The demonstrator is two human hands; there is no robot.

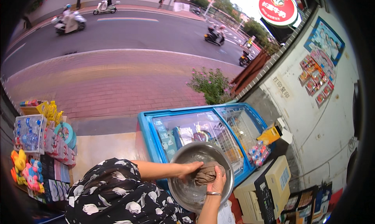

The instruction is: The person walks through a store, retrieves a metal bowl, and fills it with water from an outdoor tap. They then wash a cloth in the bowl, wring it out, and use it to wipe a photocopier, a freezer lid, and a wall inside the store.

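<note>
A bunched grey-brown cloth [206,173], apparently wet, is held between my two hands over a round stainless steel basin [183,196]. My left hand [189,169] is against the cloth's left side, its thumb reaching the top edge; some of its fingers are hidden. On the right, my right hand [217,180] grips the cloth, with a metal bracelet [214,193] around the wrist. A little water shows on the basin's bottom. The basin overlaps the near edge of a blue chest freezer [146,127] with sliding glass lids.
Right of the basin stands a beige printer [277,183], with small bottles [259,154] and a yellow package [269,135] beyond it. Bottled water [29,131] and plush toys [29,171] are stacked at left. Scooters [70,22] travel along the street outside.
</note>
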